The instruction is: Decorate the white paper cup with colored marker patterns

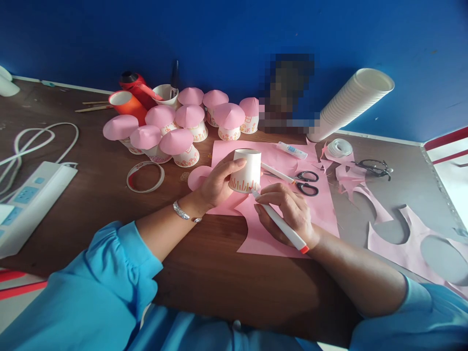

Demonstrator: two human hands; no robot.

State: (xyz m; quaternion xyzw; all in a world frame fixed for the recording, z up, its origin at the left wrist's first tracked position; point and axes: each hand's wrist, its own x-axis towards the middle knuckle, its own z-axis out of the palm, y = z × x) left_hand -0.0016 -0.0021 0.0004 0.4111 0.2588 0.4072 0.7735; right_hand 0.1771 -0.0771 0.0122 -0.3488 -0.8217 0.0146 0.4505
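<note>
My left hand [219, 181] is wrapped round a white paper cup [249, 165], held upside down above the pink paper. Short orange-red strokes run along the cup's lower rim. In my right hand [285, 209] is a white marker [283, 226] with a red end, its tip touching the cup near that rim. Beneath lie pink paper sheets [321, 219]. Black-handled scissors [307, 184], a second white marker [278, 173] and a glue stick [291, 150] rest on them. A pink paper disc [199, 178] lies partly behind my left wrist.
Several cups with pink cone roofs [189, 116] stand at the back, beside a red hairdryer [137, 85] and an orange cup [127, 105]. A tape roll [145, 176] and power strip [38, 204] lie left. Right are stacked cups [351, 105], clear tape [340, 147], glasses [375, 168] and paper scraps [398, 243].
</note>
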